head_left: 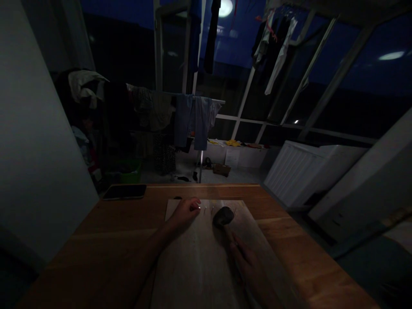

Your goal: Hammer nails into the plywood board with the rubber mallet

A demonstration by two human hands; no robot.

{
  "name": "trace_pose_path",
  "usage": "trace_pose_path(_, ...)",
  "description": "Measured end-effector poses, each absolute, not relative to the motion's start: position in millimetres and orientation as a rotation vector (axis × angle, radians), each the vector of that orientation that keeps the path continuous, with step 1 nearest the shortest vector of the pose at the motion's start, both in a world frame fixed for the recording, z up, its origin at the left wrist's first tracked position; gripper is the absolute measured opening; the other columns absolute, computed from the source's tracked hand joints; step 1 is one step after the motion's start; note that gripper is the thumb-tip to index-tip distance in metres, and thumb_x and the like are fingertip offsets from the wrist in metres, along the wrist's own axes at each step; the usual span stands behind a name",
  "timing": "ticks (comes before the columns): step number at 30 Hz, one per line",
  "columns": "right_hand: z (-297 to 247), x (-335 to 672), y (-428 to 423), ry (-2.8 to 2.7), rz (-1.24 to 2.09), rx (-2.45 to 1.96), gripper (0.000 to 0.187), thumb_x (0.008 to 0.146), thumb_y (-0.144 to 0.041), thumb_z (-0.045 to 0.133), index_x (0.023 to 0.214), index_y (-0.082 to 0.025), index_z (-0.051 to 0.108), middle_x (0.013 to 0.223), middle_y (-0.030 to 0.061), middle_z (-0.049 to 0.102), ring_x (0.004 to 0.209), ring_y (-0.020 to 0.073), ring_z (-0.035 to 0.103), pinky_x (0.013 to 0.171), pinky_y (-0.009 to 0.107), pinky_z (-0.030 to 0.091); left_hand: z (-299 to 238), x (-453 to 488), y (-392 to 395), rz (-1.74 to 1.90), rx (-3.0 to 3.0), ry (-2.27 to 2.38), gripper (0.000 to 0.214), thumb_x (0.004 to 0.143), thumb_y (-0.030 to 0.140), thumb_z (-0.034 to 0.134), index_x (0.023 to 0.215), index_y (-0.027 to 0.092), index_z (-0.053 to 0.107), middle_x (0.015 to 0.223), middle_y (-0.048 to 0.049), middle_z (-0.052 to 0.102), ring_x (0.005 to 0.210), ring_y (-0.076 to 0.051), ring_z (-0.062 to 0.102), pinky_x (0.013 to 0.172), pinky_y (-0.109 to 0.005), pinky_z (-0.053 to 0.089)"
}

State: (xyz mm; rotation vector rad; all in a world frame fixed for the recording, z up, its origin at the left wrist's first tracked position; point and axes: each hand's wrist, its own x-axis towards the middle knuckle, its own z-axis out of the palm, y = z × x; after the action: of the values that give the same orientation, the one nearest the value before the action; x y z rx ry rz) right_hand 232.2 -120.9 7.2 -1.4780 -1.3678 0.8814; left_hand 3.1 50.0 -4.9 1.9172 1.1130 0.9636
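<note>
A pale wooden board (pixel 196 262) lies on the table. On its far part, my left hand (pixel 187 210) is closed in a pinch, with the bright tip of a nail (pixel 199 207) showing at the fingertips. To the right, a thin nail (pixel 205 210) and another nail (pixel 212 209) stand up from the board. My right hand (pixel 246 259) is wrapped round the handle of a mallet with a dark head (pixel 223 216). That head is just over the board, right of the nails; whether it touches the wood I cannot tell.
A phone (pixel 125 192) lies at the table's far left. The wooden table (pixel 106 244) ends just beyond the board. Behind it are a drying rack with hanging clothes (pixel 201 122), a green basket (pixel 131 171) and a white ribbed unit (pixel 294 167). The room is dim.
</note>
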Motion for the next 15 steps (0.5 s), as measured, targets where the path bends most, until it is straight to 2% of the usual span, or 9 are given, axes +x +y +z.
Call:
trace_pose_path(5, 14, 224, -114, -1.418, 0.881, -1.425, 0.074, 0.088, -0.075, 0.056, 0.132, -0.018, 0.073, 0.129, 0.0139, 0.074, 0.13, 0.0378, 0.062, 0.114, 0.052, 0.044, -4, 3, 52, 0.931, 1.904, 1.124, 0.028, 0.078, 0.022, 0.066, 0.105, 0.015, 0.073, 0.084, -0.0041, 0.076, 0.08, -0.021, 0.069, 0.076, -0.031, 0.052)
trace_pose_path(7, 17, 218, -108, -1.452, 0.856, -1.385, 0.069, 0.091, -0.07, 0.056, 0.135, -0.018, 0.071, 0.129, 0.0137, 0.075, 0.126, 0.0361, 0.065, 0.109, 0.049, 0.048, -4, 2, 53, 0.939, 1.922, 1.128, 0.022, 0.08, 0.022, 0.066, 0.098, 0.015, 0.074, 0.091, -0.0058, 0.077, 0.085, -0.022, 0.07, 0.08, -0.031, 0.053)
trace_pose_path(9, 21, 211, -99, -1.474, 0.847, -1.367, 0.067, 0.093, -0.066, 0.055, 0.138, -0.017, 0.068, 0.113, 0.0125, 0.079, 0.108, 0.0328, 0.072, 0.095, 0.044, 0.057, -4, 2, 53, 0.941, 1.95, 1.111, 0.012, 0.08, 0.022, 0.066, 0.086, 0.016, 0.075, 0.103, -0.0078, 0.077, 0.092, -0.022, 0.071, 0.085, -0.032, 0.053)
trace_pose_path(11, 24, 205, -90, -1.482, 0.86, -1.377, 0.067, 0.094, -0.062, 0.054, 0.139, -0.015, 0.066, 0.087, 0.0079, 0.078, 0.08, 0.0259, 0.073, 0.074, 0.035, 0.059, -3, 1, 52, 0.949, 1.962, 1.076, 0.012, 0.081, 0.022, 0.065, 0.077, 0.016, 0.074, 0.112, -0.0086, 0.076, 0.099, -0.022, 0.07, 0.089, -0.032, 0.052)
trace_pose_path(13, 28, 199, -82, -1.473, 0.878, -1.395, 0.068, 0.094, -0.061, 0.054, 0.141, -0.013, 0.064, 0.071, 0.0025, 0.07, 0.059, 0.019, 0.063, 0.055, 0.028, 0.053, -2, 2, 50, 0.957, 1.957, 1.06, 0.013, 0.082, 0.022, 0.064, 0.076, 0.016, 0.073, 0.113, -0.0087, 0.076, 0.099, -0.022, 0.07, 0.089, -0.032, 0.052)
trace_pose_path(15, 31, 193, -78, -1.459, 0.888, -1.4, 0.068, 0.094, -0.06, 0.053, 0.143, -0.013, 0.062, 0.065, -0.0002, 0.064, 0.05, 0.0156, 0.055, 0.046, 0.025, 0.045, -1, 2, 49, 0.965, 1.942, 1.076, 0.013, 0.082, 0.023, 0.063, 0.08, 0.015, 0.073, 0.11, -0.0085, 0.076, 0.094, -0.022, 0.071, 0.086, -0.031, 0.052)
